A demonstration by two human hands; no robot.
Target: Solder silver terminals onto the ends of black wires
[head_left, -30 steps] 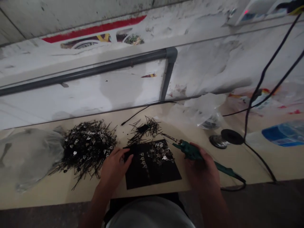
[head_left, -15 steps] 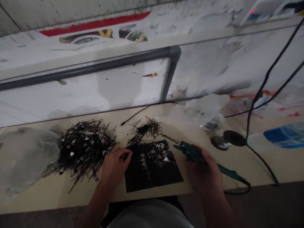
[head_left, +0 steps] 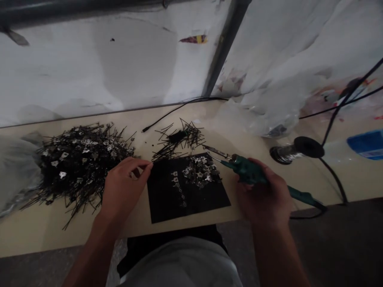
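Note:
My right hand (head_left: 265, 195) is wrapped round the handle of a green soldering gun (head_left: 249, 170), whose metal tip points left above the far right corner of a black mat (head_left: 161, 207). At the mat's far left corner is my left hand (head_left: 124, 181), thumb and forefinger pinched together; what they hold, if anything, is too small to make out. On the mat lie a row of small metal pieces (head_left: 178, 187) and a heap of similar metal pieces (head_left: 201, 171). Left of my left hand spreads a big pile of black wires with metal pieces (head_left: 86, 159).
Behind the mat lie loose black wires (head_left: 187, 135) and a thin black cable (head_left: 170, 115). A spool of solder wire (head_left: 295, 150), a clear plastic bag (head_left: 257, 117) and a blue-labelled item (head_left: 366, 145) are on the right. Another plastic bag (head_left: 18, 171) sits at the left. A wall bounds the table's back.
The view has tipped down and moved closer, so the table appears higher. My left hand stays pinched by the mat's corner, and my right hand keeps hold of the soldering gun.

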